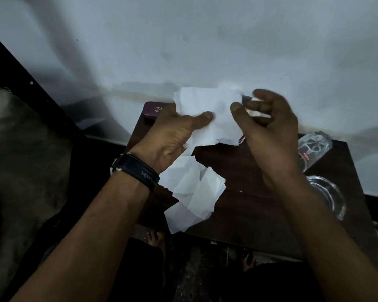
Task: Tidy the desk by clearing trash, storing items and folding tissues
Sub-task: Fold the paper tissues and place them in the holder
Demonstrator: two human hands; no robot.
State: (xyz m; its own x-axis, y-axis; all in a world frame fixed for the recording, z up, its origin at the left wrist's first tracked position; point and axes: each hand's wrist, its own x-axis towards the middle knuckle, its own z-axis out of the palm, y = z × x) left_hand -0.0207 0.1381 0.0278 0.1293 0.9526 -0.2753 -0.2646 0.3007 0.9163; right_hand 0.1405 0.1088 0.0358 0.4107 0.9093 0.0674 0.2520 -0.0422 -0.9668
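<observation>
Tissue (pixel 205 99) over desk (pixel 238 171) edge (left hand (pixel 172 127))

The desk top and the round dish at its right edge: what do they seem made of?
Desk top: wood or wood-look laminate, dark brown, streaky grain, fairly matt. Dish: probably clear glass, glossy; the desk shows through and its rim catches light.

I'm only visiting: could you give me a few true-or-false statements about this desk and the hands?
1. The left hand holds a white tissue. True.
2. The wristband is on the right arm. False: the wristband is on the left wrist.
3. A pile of tissues lies on the desk. True.
4. The maroon case sits at the desk's near edge. False: the maroon case is at the far edge, by the wall.
</observation>
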